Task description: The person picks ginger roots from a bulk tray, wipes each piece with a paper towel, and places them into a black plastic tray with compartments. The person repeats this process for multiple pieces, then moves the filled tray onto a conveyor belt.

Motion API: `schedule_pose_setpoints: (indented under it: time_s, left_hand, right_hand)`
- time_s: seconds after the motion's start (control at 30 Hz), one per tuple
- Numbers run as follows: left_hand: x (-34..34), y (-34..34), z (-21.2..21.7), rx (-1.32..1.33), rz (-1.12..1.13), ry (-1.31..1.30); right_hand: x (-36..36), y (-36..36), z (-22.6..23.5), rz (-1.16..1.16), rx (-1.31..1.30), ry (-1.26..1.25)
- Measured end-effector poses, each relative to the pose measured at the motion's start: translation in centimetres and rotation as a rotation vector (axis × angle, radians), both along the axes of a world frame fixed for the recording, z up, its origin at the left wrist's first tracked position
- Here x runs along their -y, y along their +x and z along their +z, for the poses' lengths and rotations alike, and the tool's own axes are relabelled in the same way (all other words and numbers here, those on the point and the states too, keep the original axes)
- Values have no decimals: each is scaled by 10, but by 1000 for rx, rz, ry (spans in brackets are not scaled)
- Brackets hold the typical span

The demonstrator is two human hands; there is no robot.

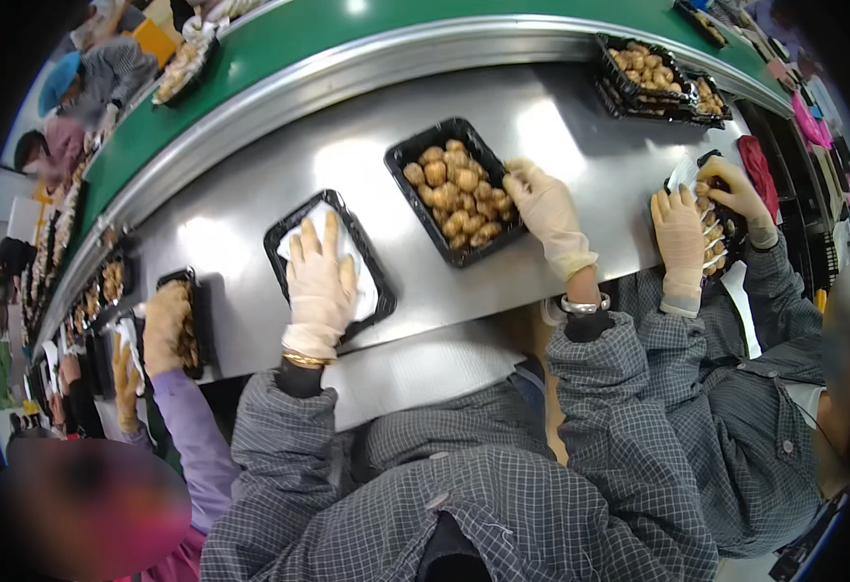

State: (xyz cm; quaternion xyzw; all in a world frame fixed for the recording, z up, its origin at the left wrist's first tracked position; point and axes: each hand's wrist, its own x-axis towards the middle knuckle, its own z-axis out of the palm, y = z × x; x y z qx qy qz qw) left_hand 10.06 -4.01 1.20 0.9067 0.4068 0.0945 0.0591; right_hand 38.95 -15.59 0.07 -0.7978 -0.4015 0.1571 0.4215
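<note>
My left hand (319, 281), in a pale glove, lies with its fingers stretched out on a white sheet (367, 283). That sheet lines a black plastic tray (275, 243) in front of me. To its right stands a second black tray (428, 233), filled with small round brown pieces that look like mushrooms (459, 194). My right hand (548, 213), gloved too, has its fingers bent together at the right rim of the filled tray. Its fingertips partly hide that rim, and the grip appears to be on the tray's edge.
A co-worker's gloved hands (696, 218) handle a tray at the right. On the left, another person's gloved hand (165, 325) rests at a filled tray. Stacked filled trays (646, 76) stand at the back right. Beyond the steel table (240, 184) runs a green conveyor belt (299, 34).
</note>
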Motion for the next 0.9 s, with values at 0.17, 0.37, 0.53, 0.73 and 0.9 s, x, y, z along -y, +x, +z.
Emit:
schedule_pose_setpoints:
  time_s: [0.17, 0.37, 0.53, 0.73, 0.9]
  left_hand:
    - [6, -7, -22, 273, 11, 39]
    - [10, -3, -24, 381, 48, 94]
    - [0, -16, -18, 327, -93, -112]
    - [15, -12, -10, -65, -56, 131]
    - [15, -6, -5, -191, 3, 106]
  right_hand:
    - [28, -25, 29, 39, 441, 169]
    - [4, -48, 28, 286, 450, -237]
    - [4, -38, 28, 189, 35, 58]
    - [6, -54, 41, 25, -806, 278]
    - [-5, -120, 42, 149, -541, 224]
